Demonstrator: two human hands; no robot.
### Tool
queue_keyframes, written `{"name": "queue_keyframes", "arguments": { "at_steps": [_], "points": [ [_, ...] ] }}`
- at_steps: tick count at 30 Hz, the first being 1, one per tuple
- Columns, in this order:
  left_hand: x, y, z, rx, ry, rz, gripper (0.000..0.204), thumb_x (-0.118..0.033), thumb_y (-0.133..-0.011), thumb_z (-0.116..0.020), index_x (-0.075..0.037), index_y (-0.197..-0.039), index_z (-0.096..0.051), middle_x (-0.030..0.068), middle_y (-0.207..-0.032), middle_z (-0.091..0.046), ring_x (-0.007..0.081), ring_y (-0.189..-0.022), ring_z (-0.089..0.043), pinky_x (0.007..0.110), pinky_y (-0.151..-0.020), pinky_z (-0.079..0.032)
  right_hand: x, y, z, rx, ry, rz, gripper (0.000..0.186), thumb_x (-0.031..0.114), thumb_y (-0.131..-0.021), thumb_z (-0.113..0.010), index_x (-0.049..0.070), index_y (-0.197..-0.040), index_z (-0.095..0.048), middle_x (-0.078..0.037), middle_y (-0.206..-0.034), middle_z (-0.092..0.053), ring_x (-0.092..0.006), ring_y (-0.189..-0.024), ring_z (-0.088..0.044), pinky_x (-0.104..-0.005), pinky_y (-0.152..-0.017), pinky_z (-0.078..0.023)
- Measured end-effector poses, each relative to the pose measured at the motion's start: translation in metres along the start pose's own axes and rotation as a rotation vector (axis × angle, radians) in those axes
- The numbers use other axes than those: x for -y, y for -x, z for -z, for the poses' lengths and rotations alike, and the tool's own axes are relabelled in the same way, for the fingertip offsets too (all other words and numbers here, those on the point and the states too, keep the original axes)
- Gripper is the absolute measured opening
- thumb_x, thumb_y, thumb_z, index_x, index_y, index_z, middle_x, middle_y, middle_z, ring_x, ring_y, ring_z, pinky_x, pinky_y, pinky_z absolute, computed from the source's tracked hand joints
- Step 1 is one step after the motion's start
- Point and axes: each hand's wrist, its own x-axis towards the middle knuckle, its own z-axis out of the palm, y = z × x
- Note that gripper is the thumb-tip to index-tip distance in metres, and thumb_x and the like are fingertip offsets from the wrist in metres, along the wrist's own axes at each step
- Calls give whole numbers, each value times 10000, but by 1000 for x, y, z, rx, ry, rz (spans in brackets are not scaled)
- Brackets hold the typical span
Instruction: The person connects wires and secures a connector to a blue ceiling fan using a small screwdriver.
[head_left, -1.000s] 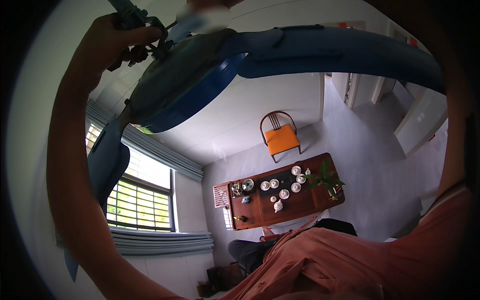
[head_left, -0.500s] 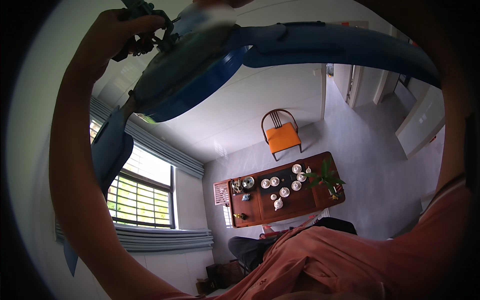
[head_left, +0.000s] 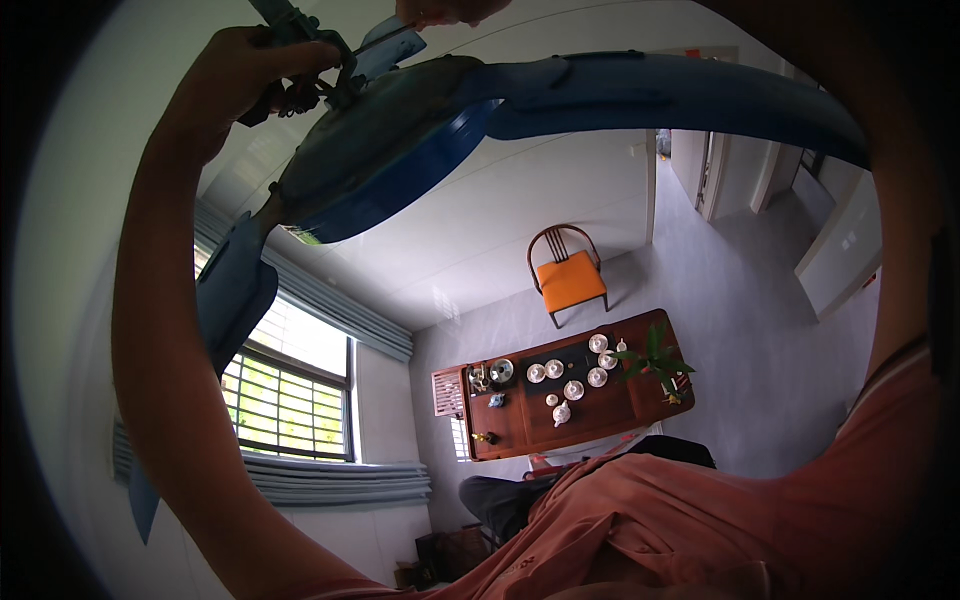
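A blue ceiling fan hub (head_left: pixel 390 140) hangs right in front of me, seen from just beside it. One blade (head_left: pixel 680 100) stretches to the right and another blade (head_left: pixel 235 290) drops to the lower left. My left hand (head_left: pixel 250 75) is raised at the upper left, closed around a dark metal tool (head_left: pixel 300 30) set against the top of the hub. Only the fingertips of my right hand (head_left: pixel 445 10) show at the top edge, touching a pale part (head_left: pixel 390 45) above the hub. Its grip is cut off by the frame.
Far below lie a grey floor, a brown wooden table (head_left: pixel 520 425) with several white cups and a potted plant (head_left: pixel 655 365), and an orange-seated chair (head_left: pixel 568 280). A barred window (head_left: pixel 290 400) with grey curtains is at the left. A doorway (head_left: pixel 710 170) is at the upper right.
My left hand and the tool have shifted slightly toward the fan's hub. The fan and the room below sit a little differently in view.
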Motion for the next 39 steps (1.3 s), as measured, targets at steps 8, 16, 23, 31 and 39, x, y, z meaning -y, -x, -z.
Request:
{"name": "queue_keyframes", "arguments": {
  "at_steps": [8,16,23,31,39],
  "points": [
    [-1,7,0,-18,34,50,486,-551,-878,-722,-65,-880,-711,23,-681,-607,101,-579,-524,269,-586,-382,4,9,3,-37,8,9,145,42,-882,-690,-78,-963,-699,-176,-848,-725,-197,-645,-678,-282,-506,-525],
    [14,-5,-3,35,122,-33,482,-534,-899,-692,-52,-914,-703,32,-712,-595,117,-636,-546,273,-613,-410,3,55,24,-149,57,-39,145,38,-879,-688,-79,-965,-696,-179,-851,-727,-197,-643,-679,-281,-501,-525],
    [16,-9,8,163,207,64,456,-501,-896,-707,-47,-925,-691,38,-733,-593,127,-670,-584,286,-653,-474,-7,79,23,-203,38,-63,145,34,-877,-687,-80,-966,-694,-182,-853,-728,-198,-641,-680,-280,-497,-524],
    [24,-20,9,190,267,136,481,-481,-867,-768,-21,-981,-691,67,-803,-679,119,-677,-611,279,-659,-491,-7,89,26,-222,46,-83,145,30,-875,-685,-81,-968,-691,-185,-856,-729,-198,-639,-681,-278,-492,-524],
    [25,-19,9,164,289,83,458,-455,-877,-769,-19,-990,-687,70,-817,-686,122,-683,-619,283,-676,-497,-4,76,23,-181,30,-64,146,26,-872,-683,-82,-970,-688,-188,-859,-731,-199,-637,-682,-277,-487,-523]
  ]
}}
